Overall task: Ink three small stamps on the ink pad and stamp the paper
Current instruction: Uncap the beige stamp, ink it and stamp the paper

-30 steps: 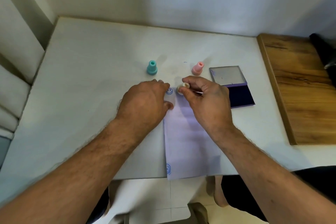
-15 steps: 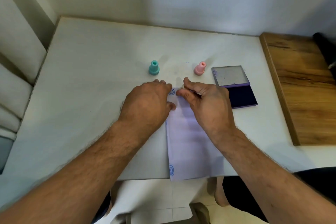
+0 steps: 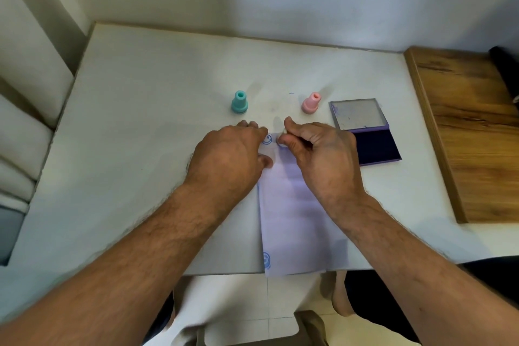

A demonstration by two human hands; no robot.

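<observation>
Here the right hand (image 3: 323, 157) pinches a small white stamp (image 3: 281, 141) in curled fingers at the top of the paper (image 3: 292, 211), beside a blue print (image 3: 267, 139), so press straight down without rocking (the left hand (image 3: 227, 160), fingers flat, steadies the sheet).

No readable text or numbers; only two blue smiley-face stamp marks (image 3: 267, 139) on paper (image 3: 286, 219).
</observation>
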